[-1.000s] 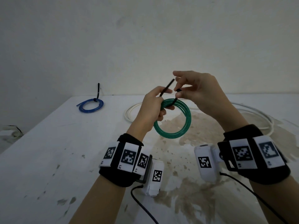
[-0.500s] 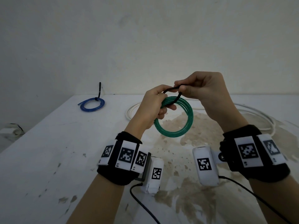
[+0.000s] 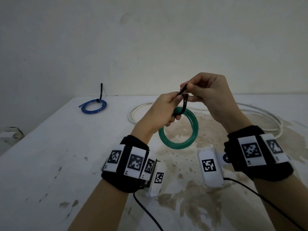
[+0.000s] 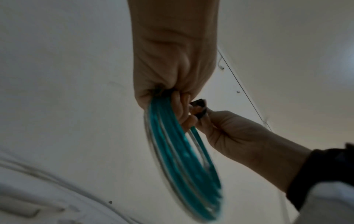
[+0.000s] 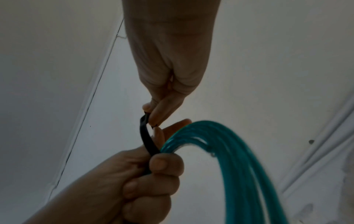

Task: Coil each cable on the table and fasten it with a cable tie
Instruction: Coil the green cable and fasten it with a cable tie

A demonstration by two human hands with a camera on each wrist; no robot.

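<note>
A green cable coil (image 3: 176, 145) hangs in the air above the table (image 3: 50, 147). My left hand (image 3: 166, 105) grips its top, fingers curled round the strands. A black cable tie (image 3: 184, 105) loops round the coil there and rises to my right hand (image 3: 191, 90), which pinches its upper end between thumb and fingertips. In the left wrist view, the coil (image 4: 178, 151) drops from my left hand (image 4: 172, 60), with the right hand (image 4: 239, 136) beside it. In the right wrist view, the tie (image 5: 146, 136) arcs from my left hand (image 5: 134, 174) up to the right fingertips (image 5: 153, 112).
A blue coil (image 3: 93, 106) with a black tie (image 3: 101, 90) standing up from it lies at the table's back left. A loose white cable (image 3: 266, 114) sprawls along the back, behind the hands. A wall stands right behind the table. The tabletop is stained at centre right.
The tie's free end, which stuck up straight a second ago, is now bent over into a loop between the two hands. The right hand's fingers have curled tighter round it.
</note>
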